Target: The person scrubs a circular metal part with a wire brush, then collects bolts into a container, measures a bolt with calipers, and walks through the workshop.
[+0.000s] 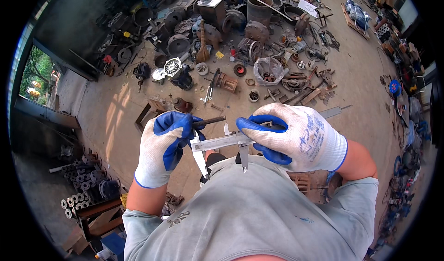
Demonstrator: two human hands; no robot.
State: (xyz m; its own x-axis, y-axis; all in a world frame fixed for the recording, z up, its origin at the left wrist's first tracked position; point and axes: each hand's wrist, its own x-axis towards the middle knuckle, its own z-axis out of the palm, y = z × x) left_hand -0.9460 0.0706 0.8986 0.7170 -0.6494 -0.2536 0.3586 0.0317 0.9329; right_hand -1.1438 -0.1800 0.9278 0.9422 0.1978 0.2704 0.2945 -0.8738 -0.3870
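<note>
Both my hands wear white knit gloves with blue-coated palms and fingers. My right hand is closed around a silver vernier caliper, which lies roughly level in front of my shirt. Its jaws stand apart with a gap between them, and the far end of its beam shows beyond my right wrist. In my left hand, fingers pinch a short, dark, rusty metal rod that points right. The rod lies just above the caliper's beam, near its upper jaws. Whether the left fingers touch the caliper's end too, I cannot tell.
Rusty machine parts, a motor with a silver fan, a clear plastic bag of parts and a tall metal drum crowd the concrete floor ahead. Stacked cylindrical parts lie at left. More parts line the right wall.
</note>
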